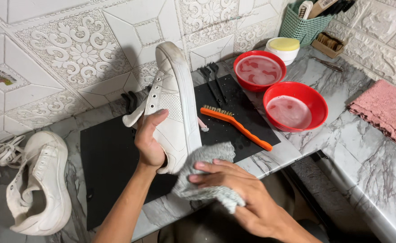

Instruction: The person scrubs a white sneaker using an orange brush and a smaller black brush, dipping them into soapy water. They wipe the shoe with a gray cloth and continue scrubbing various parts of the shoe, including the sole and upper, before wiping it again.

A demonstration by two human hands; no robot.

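Nearest, right hand (247, 198), palm down and fingers together, pressing a grey cloth (207, 173) flat against the heel end of a white sneaker (175, 108); wrist angled in from lower right, forearm running out of frame. Just beyond, left hand (149, 139), arm rising from below, fingers and thumb clamped round the shoe's side near the tongue, holding it tilted upright, toe high toward the tiled wall, heel low over a black mat (112, 157). Judged as the wiping step, sole edge and heel being rubbed down; next move likely calling for a firm grip and a turn of the shoe to bring an unwiped side under the cloth. Off to the left, second white sneaker (40, 184) lying on the marble counter, laces loose. Farther on, orange wire brush (236, 123) on the mat, then two red bowls (295, 105) of cloudy water, pink towel (384, 112) to the right, green basket (303, 24) at the back.
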